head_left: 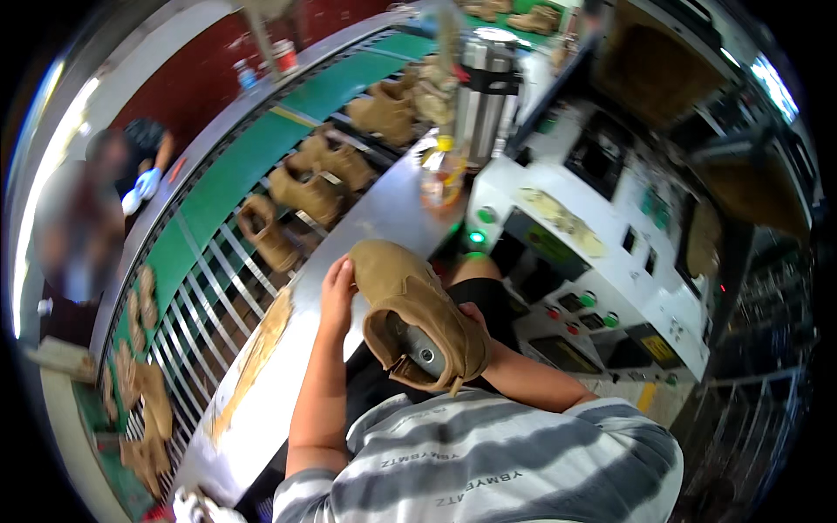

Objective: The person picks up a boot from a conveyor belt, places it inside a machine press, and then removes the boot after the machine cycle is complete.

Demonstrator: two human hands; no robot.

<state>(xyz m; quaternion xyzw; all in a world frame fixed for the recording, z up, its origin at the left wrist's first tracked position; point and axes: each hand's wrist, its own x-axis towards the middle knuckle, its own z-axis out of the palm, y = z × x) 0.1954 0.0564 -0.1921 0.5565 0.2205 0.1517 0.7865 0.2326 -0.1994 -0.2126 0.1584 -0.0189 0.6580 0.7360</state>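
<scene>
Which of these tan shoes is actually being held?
The tan shoe directly in front of the striped shirt, between the left hand and right hand. No hand touches the other shoes along the green conveyor.

Ylw-cap btl (442, 177) nr steel cyl (485, 113); wht machine (617, 253) w/ grn btns (476, 237).

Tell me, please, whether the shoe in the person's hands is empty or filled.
Filled, at least partly: inside the tan shoe, a grey form with a ring-like hole shows through the opening.
</scene>
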